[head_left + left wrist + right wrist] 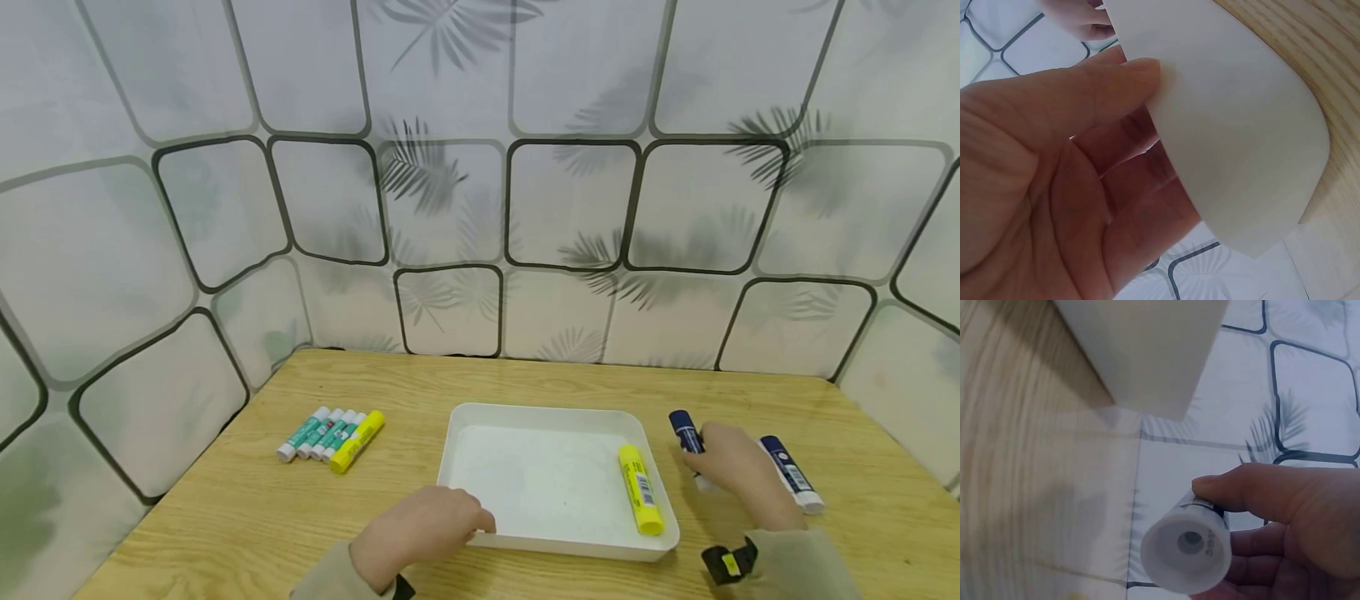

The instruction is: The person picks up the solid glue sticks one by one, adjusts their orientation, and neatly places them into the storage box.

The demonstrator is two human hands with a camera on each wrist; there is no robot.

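Note:
My left hand [429, 529] grips the near left rim of a shallow white tray [525, 475]. In the left wrist view the thumb lies on the tray's wall [1241, 125], with the fingers behind it. Just beyond the tray's right side, my right hand [738, 467] holds a navy-capped glue stick [686, 429] between thumb and fingers. Its white hollow base [1188, 556] faces the right wrist camera. Inside the tray, along its right side, lies a yellow glue stick [641, 490]. Another navy and white glue stick [791, 473] lies right of my right hand, partly hidden by it.
On the left of the wooden table [225, 517], several small green and white glue sticks [322, 435] lie side by side, with a yellow glue stick [357, 442] at the right end of their row. A patterned wall covering [450, 308] encloses the table's back and sides.

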